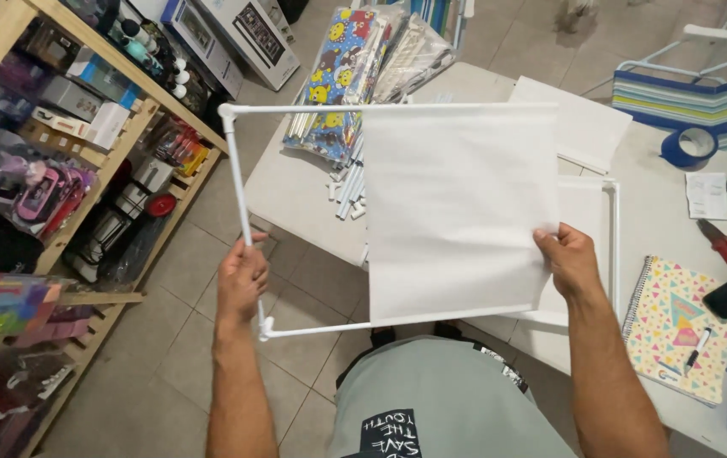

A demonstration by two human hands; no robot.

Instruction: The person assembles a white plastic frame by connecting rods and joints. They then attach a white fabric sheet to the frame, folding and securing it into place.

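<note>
Hands (242, 276) gripping white frame (229, 170), fabric panel (452, 212)

A workroom or shop seen from above. The floor (202, 254) is laid with large grey-beige tiles, showing at nine o'clock through to six o'clock and again at twelve o'clock. Wooden shelving (139, 127) runs diagonally along the ten o'clock side, packed with boxed goods, bottles and colourful packages. A white table (296, 195) fills the middle and stretches toward three o'clock. At one to two o'clock stands a folding chair (703, 93) with a white frame and blue-and-green striped fabric. Light is even and soft, without strong shadows.
</note>
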